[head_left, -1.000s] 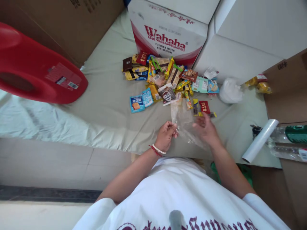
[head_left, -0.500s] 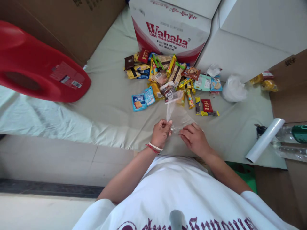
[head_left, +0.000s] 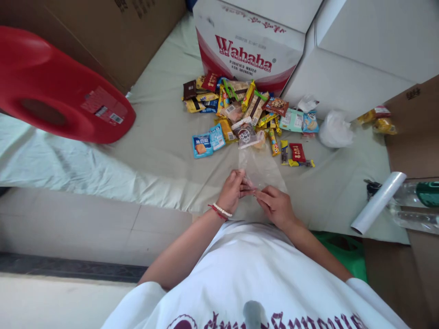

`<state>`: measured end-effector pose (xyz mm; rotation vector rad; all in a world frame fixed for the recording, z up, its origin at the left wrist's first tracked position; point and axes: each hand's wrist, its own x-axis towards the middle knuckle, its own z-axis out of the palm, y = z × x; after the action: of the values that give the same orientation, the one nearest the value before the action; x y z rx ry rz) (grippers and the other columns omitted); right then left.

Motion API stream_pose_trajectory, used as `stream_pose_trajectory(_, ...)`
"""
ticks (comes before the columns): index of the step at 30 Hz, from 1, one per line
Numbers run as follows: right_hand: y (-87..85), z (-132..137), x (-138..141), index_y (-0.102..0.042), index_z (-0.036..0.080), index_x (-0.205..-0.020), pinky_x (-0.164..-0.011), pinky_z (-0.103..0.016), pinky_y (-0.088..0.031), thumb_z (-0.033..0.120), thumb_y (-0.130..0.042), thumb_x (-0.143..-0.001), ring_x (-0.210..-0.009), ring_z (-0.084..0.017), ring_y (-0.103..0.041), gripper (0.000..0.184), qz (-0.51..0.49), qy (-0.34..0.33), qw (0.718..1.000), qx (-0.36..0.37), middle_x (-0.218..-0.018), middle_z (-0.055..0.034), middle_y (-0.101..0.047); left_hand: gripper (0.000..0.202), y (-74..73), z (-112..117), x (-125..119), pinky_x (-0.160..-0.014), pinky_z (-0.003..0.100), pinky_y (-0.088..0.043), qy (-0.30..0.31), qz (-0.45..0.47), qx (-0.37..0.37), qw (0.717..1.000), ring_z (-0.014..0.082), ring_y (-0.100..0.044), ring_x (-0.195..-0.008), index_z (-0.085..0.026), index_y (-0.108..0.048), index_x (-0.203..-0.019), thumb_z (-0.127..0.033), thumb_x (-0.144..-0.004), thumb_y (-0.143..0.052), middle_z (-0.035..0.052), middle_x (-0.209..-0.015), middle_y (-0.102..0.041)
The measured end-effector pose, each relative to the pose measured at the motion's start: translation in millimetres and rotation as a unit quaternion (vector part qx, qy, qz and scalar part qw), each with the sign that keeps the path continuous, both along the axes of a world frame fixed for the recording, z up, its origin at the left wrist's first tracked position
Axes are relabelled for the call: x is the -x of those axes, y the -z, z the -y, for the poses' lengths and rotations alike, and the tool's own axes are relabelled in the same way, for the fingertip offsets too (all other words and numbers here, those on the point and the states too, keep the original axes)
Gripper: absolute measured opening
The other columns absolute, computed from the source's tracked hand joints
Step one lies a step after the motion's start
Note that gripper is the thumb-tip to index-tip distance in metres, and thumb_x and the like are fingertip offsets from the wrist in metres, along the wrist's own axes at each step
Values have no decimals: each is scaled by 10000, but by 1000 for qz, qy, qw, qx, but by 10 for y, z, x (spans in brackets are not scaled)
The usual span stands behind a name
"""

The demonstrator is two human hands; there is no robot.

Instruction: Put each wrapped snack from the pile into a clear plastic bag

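A clear plastic bag (head_left: 262,167) lies flat on the cloth between me and a heap of snacks. My left hand (head_left: 233,191) pinches its near edge, fingers closed. From the other side my right hand (head_left: 277,204) grips the same edge, its fingertips touching those of the left. Beyond the bag's far end is a brown-and-white snack packet (head_left: 245,133). Two blue snack packets (head_left: 203,145) lie left of it. The heap of small wrapped snacks (head_left: 254,107) spreads behind, with a red packet (head_left: 297,152) and yellow sticks off to the right.
A large red jug (head_left: 65,91) lies at the left. A Wahaba-style white-and-red carton (head_left: 252,50) backs the heap. A crumpled white bag (head_left: 335,130) sits right of it. Farther right are a plastic film roll (head_left: 379,203) and clear bottles (head_left: 416,217) by the edge.
My hands have come closer together at the bag's near edge. The bag's far end, raised before, now lies lower and flatter. The snacks have stayed put.
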<state>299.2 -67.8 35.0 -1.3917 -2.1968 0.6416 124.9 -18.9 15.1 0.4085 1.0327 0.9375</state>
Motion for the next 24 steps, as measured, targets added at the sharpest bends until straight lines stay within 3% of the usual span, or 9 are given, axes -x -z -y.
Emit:
stream_pose_trajectory(4,33,17,34,-782,268,-1070,-649,-286,-451,307,-488,-1029,-733,-172,-607,299,14,16,1000,-23,-847,-55,-671,642,-38,91,30,-727,308,-575,33,32,-8,999,181,-737,-787,-231,-476,-1067,-411,-632,-913,-14,-843,-712)
stream_pose_trajectory(8,-15,10,53,-739,261,-1141,-673,-285,-478,337,-546,-1012,-724,-164,-599,244,-71,37,997,15,-876,-45,-652,640,-12,121,25,-790,308,-563,17,54,-27,998,194,-749,-854,-195,-521,-1082,-224,-577,-913,40,-907,-763)
stream_pose_trajectory(11,-39,-27,59,-694,243,-1184,-630,-282,-464,390,-645,-957,-647,-143,-521,275,-106,112,988,31,-906,-38,-612,688,5,120,5,-824,339,-572,26,85,-30,996,224,-759,-913,-203,-535,-1148,-202,-572,-910,57,-958,-775)
stream_pose_trajectory(16,2,-127,37,-744,224,-1031,-616,-266,-425,365,-628,-956,-651,-128,-501,196,-172,148,970,88,-874,-29,-605,784,2,138,5,-895,404,-592,26,99,-9,995,233,-765,-906,-226,-539,-1231,-149,-545,-911,58,-1001,-778)
stream_pose_trajectory(20,39,-193,-28,-738,207,-926,-610,-250,-390,441,-685,-892,-654,-123,-494,243,-271,210,918,198,-770,0,-610,680,4,124,56,-867,392,-610,44,100,4,994,243,-770,-915,-194,-603,-1133,-199,-538,-934,69,-970,-789)
stream_pose_trajectory(24,35,-219,-84,-683,192,-889,-499,-237,-275,522,-726,-812,-532,-90,-345,341,-340,275,860,262,-670,41,-530,487,-7,96,94,-789,360,-621,57,49,12,997,220,-762,-813,-129,-671,-872,-387,-565,-948,80,-858,-782)
